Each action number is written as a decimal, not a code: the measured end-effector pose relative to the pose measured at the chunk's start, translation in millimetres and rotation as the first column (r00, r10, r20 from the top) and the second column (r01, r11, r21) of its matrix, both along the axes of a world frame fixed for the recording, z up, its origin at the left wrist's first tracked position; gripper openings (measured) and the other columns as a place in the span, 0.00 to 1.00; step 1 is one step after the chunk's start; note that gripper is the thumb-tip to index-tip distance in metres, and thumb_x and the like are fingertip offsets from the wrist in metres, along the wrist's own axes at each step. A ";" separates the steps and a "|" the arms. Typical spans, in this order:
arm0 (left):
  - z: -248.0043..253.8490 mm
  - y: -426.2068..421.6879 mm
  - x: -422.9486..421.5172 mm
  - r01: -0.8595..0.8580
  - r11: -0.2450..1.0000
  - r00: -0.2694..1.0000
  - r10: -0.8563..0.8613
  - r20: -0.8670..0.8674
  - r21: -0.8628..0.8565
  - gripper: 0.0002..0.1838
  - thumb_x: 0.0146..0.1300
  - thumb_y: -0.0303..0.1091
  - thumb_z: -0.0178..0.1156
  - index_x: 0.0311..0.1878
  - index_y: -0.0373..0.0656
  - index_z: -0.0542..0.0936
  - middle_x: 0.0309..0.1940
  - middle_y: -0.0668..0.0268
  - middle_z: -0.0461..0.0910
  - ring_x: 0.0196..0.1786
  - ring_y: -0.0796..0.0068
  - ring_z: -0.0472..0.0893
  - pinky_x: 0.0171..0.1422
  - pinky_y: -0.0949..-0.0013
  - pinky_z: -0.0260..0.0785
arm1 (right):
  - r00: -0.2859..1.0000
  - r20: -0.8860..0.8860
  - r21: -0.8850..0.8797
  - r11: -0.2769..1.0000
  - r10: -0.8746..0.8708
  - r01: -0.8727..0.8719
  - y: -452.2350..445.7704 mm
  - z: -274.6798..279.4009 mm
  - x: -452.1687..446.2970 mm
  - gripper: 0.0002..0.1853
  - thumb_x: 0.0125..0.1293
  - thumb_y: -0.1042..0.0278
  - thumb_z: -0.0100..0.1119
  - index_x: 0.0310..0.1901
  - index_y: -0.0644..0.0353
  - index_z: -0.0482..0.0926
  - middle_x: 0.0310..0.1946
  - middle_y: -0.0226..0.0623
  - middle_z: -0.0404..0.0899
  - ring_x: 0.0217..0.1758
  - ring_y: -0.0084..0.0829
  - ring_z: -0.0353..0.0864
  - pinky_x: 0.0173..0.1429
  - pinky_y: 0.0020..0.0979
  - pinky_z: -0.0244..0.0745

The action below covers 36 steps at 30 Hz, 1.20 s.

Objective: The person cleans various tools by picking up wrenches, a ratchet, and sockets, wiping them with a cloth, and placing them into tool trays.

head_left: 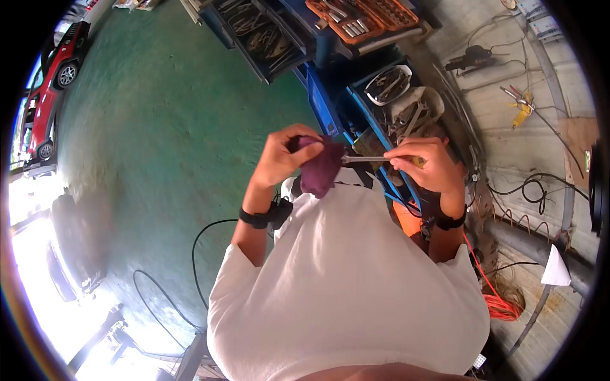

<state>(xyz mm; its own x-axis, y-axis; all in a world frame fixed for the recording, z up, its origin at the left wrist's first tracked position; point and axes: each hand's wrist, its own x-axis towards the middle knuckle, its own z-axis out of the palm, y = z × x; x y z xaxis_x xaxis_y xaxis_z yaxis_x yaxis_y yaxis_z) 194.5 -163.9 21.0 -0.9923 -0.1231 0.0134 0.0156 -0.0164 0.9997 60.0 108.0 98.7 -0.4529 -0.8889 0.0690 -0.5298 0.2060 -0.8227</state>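
Note:
A dark purple cloth [321, 166] is bunched in my left hand [283, 155], with the thumb pressed over it. From the cloth's right side runs a slim metal wrench [367, 159], held level in front of my chest. My right hand [426, 164] pinches the wrench's right end between thumb and fingers. The wrench's left end meets the cloth, and I cannot tell how much of it is covered. Just beyond my right hand lies an open blue drawer [358, 100] holding loose wrenches and other tools.
Farther ahead stand another open tool drawer [270, 47] and an orange socket set case [362, 22]. On the right, cables [537, 184] and a pipe [521, 241] run along the wall. A red car [54, 82] is parked at far left on the green floor [159, 114].

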 end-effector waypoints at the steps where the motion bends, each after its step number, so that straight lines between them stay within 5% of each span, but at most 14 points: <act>1: -0.4 -7.3 3.4 -0.036 0.998 0.999 0.034 0.032 0.056 0.08 0.59 0.27 0.69 0.41 0.35 0.83 0.37 0.68 0.81 0.40 0.80 0.78 0.46 0.75 0.71 | 0.998 0.045 -0.013 0.999 -0.036 0.036 1.3 -1.1 0.9 0.07 0.61 0.77 0.63 0.40 0.65 0.85 0.27 0.38 0.82 0.28 0.27 0.82 0.34 0.25 0.76; 11: -16.4 7.6 6.4 0.148 0.971 0.989 -0.144 -0.036 0.189 0.11 0.56 0.28 0.72 0.41 0.34 0.84 0.40 0.62 0.82 0.45 0.74 0.79 0.53 0.71 0.71 | 1.000 0.015 -0.084 0.996 -0.025 0.026 -26.8 -6.4 14.5 0.07 0.60 0.77 0.64 0.40 0.63 0.85 0.29 0.37 0.84 0.28 0.30 0.82 0.33 0.26 0.74; 17: -25.3 11.6 5.6 0.129 0.966 0.991 -0.120 -0.055 0.226 0.11 0.56 0.28 0.72 0.41 0.34 0.84 0.39 0.63 0.82 0.43 0.74 0.79 0.50 0.72 0.71 | 0.998 -0.005 -0.109 0.992 -0.068 0.067 -26.8 -12.7 19.7 0.06 0.59 0.77 0.64 0.39 0.63 0.85 0.27 0.36 0.83 0.27 0.30 0.82 0.32 0.26 0.73; 19: -26.3 14.1 5.6 0.094 0.971 0.995 -0.095 -0.007 0.222 0.09 0.57 0.27 0.71 0.40 0.35 0.84 0.38 0.63 0.82 0.41 0.75 0.79 0.49 0.72 0.71 | 0.966 0.164 -0.197 0.953 -0.198 0.229 -31.4 -17.8 26.9 0.04 0.59 0.77 0.66 0.36 0.63 0.84 0.27 0.35 0.82 0.27 0.29 0.81 0.31 0.26 0.73; 26: -26.9 16.7 -3.3 0.097 0.954 0.994 -0.079 -0.075 0.283 0.06 0.60 0.24 0.68 0.39 0.35 0.84 0.36 0.65 0.82 0.39 0.78 0.79 0.46 0.74 0.70 | 0.980 0.033 -0.230 0.953 -0.195 0.198 -53.3 -14.4 37.2 0.04 0.57 0.76 0.69 0.33 0.63 0.82 0.28 0.36 0.82 0.28 0.27 0.82 0.33 0.24 0.75; 28: -29.4 7.7 -6.7 -0.038 0.956 0.997 0.057 -0.056 0.292 0.05 0.61 0.24 0.66 0.40 0.36 0.83 0.36 0.65 0.82 0.37 0.79 0.78 0.45 0.74 0.71 | 0.977 0.011 -0.230 0.950 -0.213 0.210 -49.9 -15.1 34.8 0.05 0.57 0.76 0.69 0.33 0.63 0.82 0.28 0.35 0.83 0.28 0.27 0.82 0.33 0.25 0.74; 30: -28.9 -0.3 -12.4 -0.205 0.704 0.974 0.212 0.074 0.680 0.06 0.64 0.29 0.63 0.42 0.38 0.80 0.38 0.63 0.83 0.38 0.75 0.81 0.48 0.72 0.74 | 0.959 0.051 -0.274 0.919 -0.280 0.283 -41.9 -17.2 28.6 0.05 0.57 0.77 0.69 0.36 0.64 0.83 0.29 0.35 0.83 0.30 0.24 0.83 0.35 0.23 0.77; 32: -30.7 -20.3 -16.8 -0.221 0.270 0.973 0.127 0.193 0.937 0.15 0.70 0.36 0.53 0.51 0.34 0.77 0.43 0.52 0.82 0.45 0.61 0.82 0.55 0.64 0.74 | 0.869 0.390 -0.298 0.851 -0.306 0.433 -32.8 -23.7 25.1 0.06 0.61 0.80 0.66 0.39 0.68 0.83 0.35 0.39 0.85 0.36 0.23 0.84 0.41 0.22 0.81; 34: -62.6 -31.0 -14.8 -0.095 0.256 0.989 0.136 0.061 0.962 0.16 0.72 0.37 0.48 0.52 0.34 0.76 0.51 0.48 0.79 0.51 0.57 0.79 0.55 0.63 0.72 | 0.798 0.500 -0.328 0.779 -0.336 0.534 -28.4 -23.1 24.1 0.07 0.63 0.79 0.65 0.42 0.71 0.82 0.36 0.40 0.84 0.37 0.25 0.85 0.42 0.23 0.82; 36: -86.9 -32.9 -15.3 0.034 0.082 0.977 0.208 -0.050 0.996 0.15 0.73 0.35 0.47 0.54 0.36 0.75 0.57 0.52 0.75 0.57 0.61 0.73 0.53 0.64 0.68 | 0.777 0.514 -0.302 0.770 -0.365 0.562 -26.3 -23.5 23.5 0.08 0.63 0.79 0.65 0.44 0.72 0.82 0.35 0.40 0.84 0.37 0.25 0.85 0.42 0.23 0.82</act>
<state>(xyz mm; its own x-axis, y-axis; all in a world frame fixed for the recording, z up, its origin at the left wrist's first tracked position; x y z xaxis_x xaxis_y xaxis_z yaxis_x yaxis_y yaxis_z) 179.2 -196.8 -65.8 -0.9705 -0.2301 -0.0717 0.2264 -0.9724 0.0563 83.5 81.7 75.2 -0.8707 -0.4833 0.0917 -0.0611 -0.0787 -0.9950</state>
